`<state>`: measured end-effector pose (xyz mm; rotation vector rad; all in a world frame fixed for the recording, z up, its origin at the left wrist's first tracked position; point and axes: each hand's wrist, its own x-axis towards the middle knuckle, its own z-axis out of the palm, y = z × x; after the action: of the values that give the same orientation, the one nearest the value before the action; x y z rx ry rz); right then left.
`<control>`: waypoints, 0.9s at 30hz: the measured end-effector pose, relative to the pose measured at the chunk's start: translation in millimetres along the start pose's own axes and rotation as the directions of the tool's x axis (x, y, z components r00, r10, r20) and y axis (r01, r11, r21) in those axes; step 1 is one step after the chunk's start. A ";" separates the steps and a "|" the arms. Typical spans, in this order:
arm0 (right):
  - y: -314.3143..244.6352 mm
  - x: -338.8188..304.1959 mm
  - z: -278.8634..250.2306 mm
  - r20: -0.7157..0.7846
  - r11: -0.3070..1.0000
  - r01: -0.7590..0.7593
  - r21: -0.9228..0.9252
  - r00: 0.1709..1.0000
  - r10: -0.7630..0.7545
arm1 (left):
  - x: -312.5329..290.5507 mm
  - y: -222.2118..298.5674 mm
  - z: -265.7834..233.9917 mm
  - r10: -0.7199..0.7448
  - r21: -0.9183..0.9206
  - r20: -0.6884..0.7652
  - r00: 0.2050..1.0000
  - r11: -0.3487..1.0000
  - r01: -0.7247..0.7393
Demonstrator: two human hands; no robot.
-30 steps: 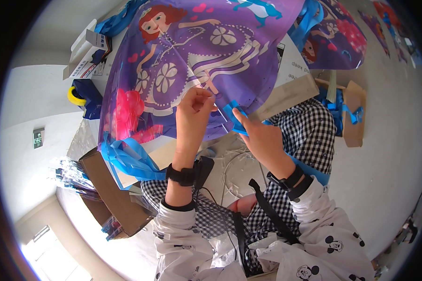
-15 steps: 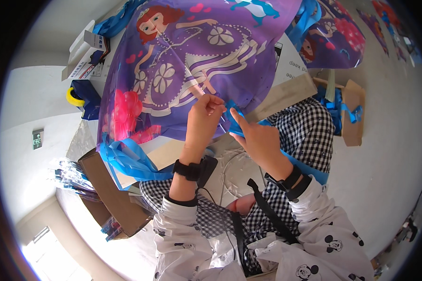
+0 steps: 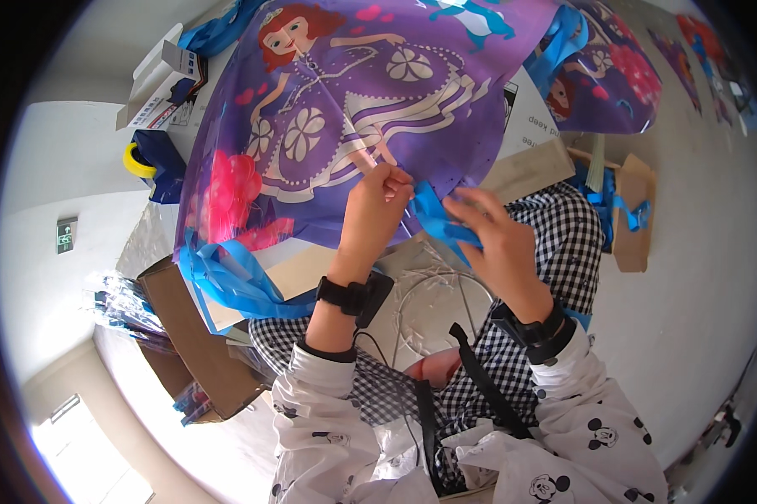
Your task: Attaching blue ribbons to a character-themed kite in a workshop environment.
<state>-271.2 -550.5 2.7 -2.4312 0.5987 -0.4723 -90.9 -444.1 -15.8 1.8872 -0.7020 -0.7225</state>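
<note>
A large purple printed sheet (image 3: 437,139), with a figure in a gown and a thin rod down its middle, spreads before me. Over its near edge, my left hand (image 3: 374,214) is closed in a pinch at one end of a blue ribbon (image 3: 437,220). What else lies under those fingertips is hidden. The ribbon runs rightward to my right hand (image 3: 504,252), whose thumb side presses on it while the upper fingers are bent and slightly blurred. More blue ribbon (image 3: 231,277) hangs in loops at the sheet's lower left corner.
Left stand a white box (image 3: 164,88), a yellow tape roll (image 3: 139,161) and a brown carton (image 3: 198,336) near plastic-wrapped items. At right, another purple sheet (image 3: 605,76) hangs beyond an open carton (image 3: 634,223) holding blue ribbon. A wire hoop (image 3: 408,294) shows below my hands.
My right hand has moved right and slightly down, away from my left hand, and the ribbon between them shows wider. My left hand has barely shifted.
</note>
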 end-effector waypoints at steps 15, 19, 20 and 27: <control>7.1 4.6 20.5 0.276 0.956 0.247 -0.155 0.940 -0.198 | -4.1 0.8 6.1 -0.009 -0.015 -0.070 0.998 1.000 0.008; 7.7 6.5 18.7 0.294 0.957 0.247 -0.149 0.936 -0.196 | -5.5 -6.9 7.2 -0.033 -0.068 -0.093 0.995 0.997 0.027; 8.0 6.9 18.3 0.298 0.960 0.244 -0.134 0.934 -0.196 | -5.8 -8.4 7.1 -0.044 -0.103 -0.090 0.995 0.994 0.034; 7.3 8.8 15.4 0.311 0.959 0.248 -0.136 0.930 -0.196 | -5.8 -10.4 5.0 -0.076 -0.189 -0.071 0.995 0.980 0.061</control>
<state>-259.1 -553.3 -12.0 -2.6829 0.2436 -0.1420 -96.7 -438.8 -26.1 1.7637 -0.5042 -0.7284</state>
